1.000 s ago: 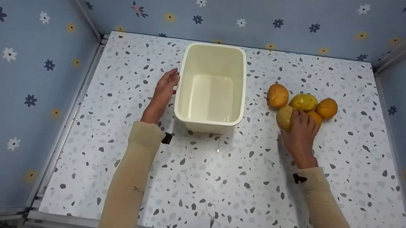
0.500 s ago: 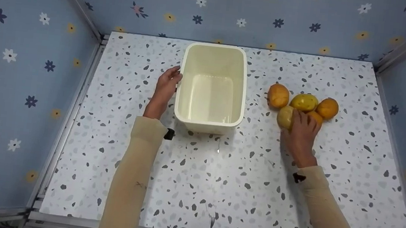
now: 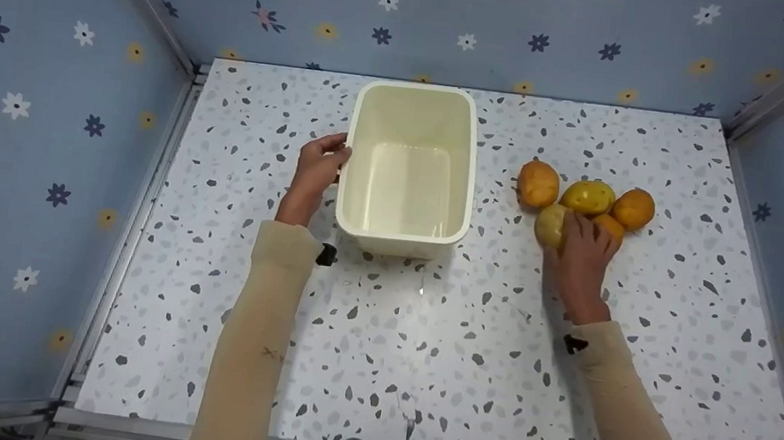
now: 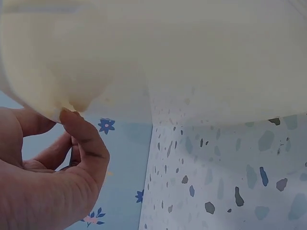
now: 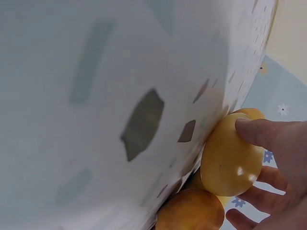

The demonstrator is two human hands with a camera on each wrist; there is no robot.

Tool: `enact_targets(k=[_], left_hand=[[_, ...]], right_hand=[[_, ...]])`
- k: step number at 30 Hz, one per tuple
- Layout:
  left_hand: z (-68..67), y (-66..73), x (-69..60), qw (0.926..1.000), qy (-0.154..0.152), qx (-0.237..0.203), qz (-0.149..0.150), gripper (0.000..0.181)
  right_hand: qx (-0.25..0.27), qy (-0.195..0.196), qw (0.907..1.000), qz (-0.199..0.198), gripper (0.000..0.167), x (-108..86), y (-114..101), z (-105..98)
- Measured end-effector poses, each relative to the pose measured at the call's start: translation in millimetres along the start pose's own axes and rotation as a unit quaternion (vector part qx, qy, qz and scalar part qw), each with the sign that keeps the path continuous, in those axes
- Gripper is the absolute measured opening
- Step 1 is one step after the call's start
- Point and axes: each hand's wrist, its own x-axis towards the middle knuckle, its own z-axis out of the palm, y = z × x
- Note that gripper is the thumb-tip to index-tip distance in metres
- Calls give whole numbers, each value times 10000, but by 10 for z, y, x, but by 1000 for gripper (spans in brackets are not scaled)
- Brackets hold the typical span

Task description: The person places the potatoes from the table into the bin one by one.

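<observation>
A cream plastic bin (image 3: 401, 235) stands upright on the speckled table. At its left rim, my left hand (image 3: 313, 168) holds on with bent fingers; in the left wrist view the fingertips (image 4: 72, 115) touch the bin's edge. To the right, my right hand (image 3: 582, 265) grips a pale yellow mango-like fruit (image 3: 549, 226), still among the others. The right wrist view shows my thumb (image 5: 259, 130) on this yellow fruit, with the other fingers bent behind it. Touching or close by are an orange fruit (image 3: 610, 227), partly covered by the hand, and a spotted yellow fruit (image 3: 588, 197).
Another orange-yellow fruit (image 3: 538, 184) lies at the cluster's left and an orange one (image 3: 633, 209) at its right. Blue flowered panels (image 3: 456, 23) enclose the table (image 3: 420, 369) at the back and sides. A gap separates the bin from the fruit.
My left hand has drawn in against the bin's rim, its fingers more bent. The right hand stays on the pale yellow fruit; bin and fruit have not visibly moved.
</observation>
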Motion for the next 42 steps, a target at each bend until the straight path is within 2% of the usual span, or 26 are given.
enact_targets(k=[9,18,26,32,38,42], left_hand=[[-6,16,3,9996,85,-169,-186,38],[8,15,35,9992,161,-144,-347,38],[20,10,43,9987,303,-228,-347,37],[8,15,32,9988,271,-203,-360,36],[10,23,25,9982,312,-239,-442,37],[14,24,25,9984,301,-209,-439,37]], right_hand=[[92,-167,9996,204,68,-2,-18,-21],[97,-307,9990,310,70,14,-8,-81],[31,-156,9997,184,68,24,-4,-107],[75,117,9998,130,67,47,-68,-175],[28,465,9988,-171,65,96,-161,-252],[96,558,9978,-344,64,131,-225,-310]])
